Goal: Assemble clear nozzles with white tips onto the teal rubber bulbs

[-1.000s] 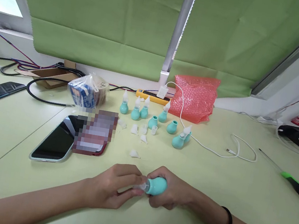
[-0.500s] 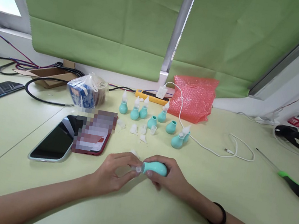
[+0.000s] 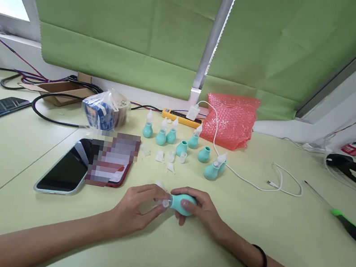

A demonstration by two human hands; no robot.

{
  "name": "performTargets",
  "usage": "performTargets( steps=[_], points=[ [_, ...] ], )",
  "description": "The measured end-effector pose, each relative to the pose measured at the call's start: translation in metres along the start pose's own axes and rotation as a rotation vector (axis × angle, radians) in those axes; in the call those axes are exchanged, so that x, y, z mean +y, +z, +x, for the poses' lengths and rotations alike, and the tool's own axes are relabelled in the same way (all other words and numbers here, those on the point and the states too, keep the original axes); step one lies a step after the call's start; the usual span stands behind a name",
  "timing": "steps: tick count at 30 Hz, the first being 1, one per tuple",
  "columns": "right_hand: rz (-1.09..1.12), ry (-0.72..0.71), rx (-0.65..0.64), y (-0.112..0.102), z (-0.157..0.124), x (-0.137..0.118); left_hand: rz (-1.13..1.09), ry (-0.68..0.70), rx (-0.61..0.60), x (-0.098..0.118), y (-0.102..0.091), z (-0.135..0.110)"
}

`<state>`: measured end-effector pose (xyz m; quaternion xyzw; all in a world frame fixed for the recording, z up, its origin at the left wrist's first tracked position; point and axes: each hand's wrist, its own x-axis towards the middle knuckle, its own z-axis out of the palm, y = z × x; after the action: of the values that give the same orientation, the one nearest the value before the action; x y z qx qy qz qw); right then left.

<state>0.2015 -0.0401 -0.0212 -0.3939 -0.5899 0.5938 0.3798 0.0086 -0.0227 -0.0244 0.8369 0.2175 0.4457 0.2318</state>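
My right hand is wrapped round a teal squeeze bulb, held on its side with its neck to the left. In my left hand, thumb and fingertips pinch a small clear plastic fitting at the bulb's neck. The two parts touch; how deep the fitting sits I cannot tell. Behind my left fingers a whitish piece lies partly hidden. Farther back stand teal bulbs with clear tips and open-necked bulbs. Among them lie loose clear cups and cone-shaped tips.
Two phones, one dark-screened and one red-edged, lie left of my hands. A white cable and a screwdriver are at right. Along the back sit a pink bubble-wrap pouch, a yellow power strip and a plastic-wrapped pack.
My right fingers have shifted on the bulb, the thumb now lying across its body. The bulb and fitting stay together at nearly the same spot. The camera view has tilted slightly.
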Motion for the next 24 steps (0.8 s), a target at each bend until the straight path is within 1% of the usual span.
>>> performTargets(
  steps=[2, 5, 7, 8, 11, 12, 14, 17, 19, 21, 24],
  points=[
    [-0.086, -0.034, 0.058, 0.001, -0.002, -0.001, 0.031, -0.02, 0.008, 0.001, -0.002, 0.001],
    [-0.126, -0.101, 0.233, -0.001, -0.001, 0.0, 0.139, -0.049, -0.005, 0.001, -0.005, 0.004],
    [-0.084, -0.131, 0.331, -0.006, 0.002, 0.002, 0.254, -0.051, -0.051, -0.002, -0.007, 0.006],
    [-0.058, -0.137, 0.363, -0.008, 0.004, 0.003, 0.318, -0.043, -0.096, -0.005, -0.007, 0.006],
    [-0.005, -0.105, 0.385, -0.011, 0.008, 0.004, 0.474, -0.024, -0.268, -0.014, -0.007, 0.007],
    [0.0, -0.088, 0.371, -0.01, 0.009, 0.004, 0.509, -0.023, -0.305, -0.017, -0.006, 0.006],
    [0.0, -0.068, 0.328, -0.008, 0.009, 0.003, 0.562, -0.02, -0.325, -0.021, -0.005, 0.006],
    [-0.008, -0.063, 0.246, -0.004, 0.006, 0.001, 0.597, -0.01, -0.29, -0.023, -0.005, 0.005],
    [-0.029, -0.057, 0.197, -0.002, 0.004, -0.001, 0.565, -0.038, -0.244, -0.022, -0.005, 0.006],
    [-0.102, -0.078, 0.168, 0.0, 0.003, -0.003, 0.46, -0.11, -0.171, -0.018, -0.007, 0.008],
    [-0.283, -0.157, 0.162, 0.002, 0.001, -0.005, 0.153, -0.294, -0.037, -0.009, -0.011, 0.014]
  ],
)
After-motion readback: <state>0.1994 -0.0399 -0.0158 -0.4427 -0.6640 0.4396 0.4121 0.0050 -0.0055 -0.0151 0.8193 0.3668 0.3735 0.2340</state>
